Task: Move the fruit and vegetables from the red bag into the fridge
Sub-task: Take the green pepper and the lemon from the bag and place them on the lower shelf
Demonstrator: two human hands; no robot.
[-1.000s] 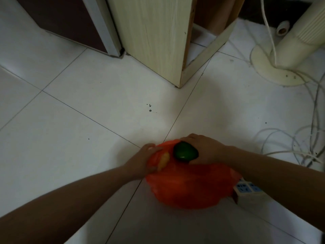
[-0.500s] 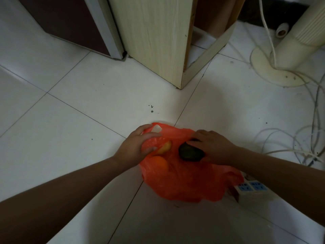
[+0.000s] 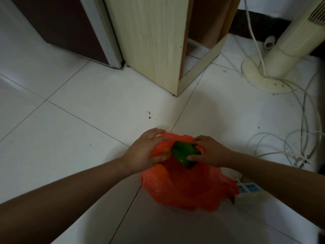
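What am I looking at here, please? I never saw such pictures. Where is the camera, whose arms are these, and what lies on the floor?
There is no machine: these are a person's two bare arms. The one camera sits on the person's head and looks down. On the tiled floor lies a red bag. The left hand holds the bag's edge; the right hand grips a green pepper at the bag's mouth. A yellow fruit shows beside it. Nearby are a power strip, loose cables, a fan's base and a wooden cabinet.
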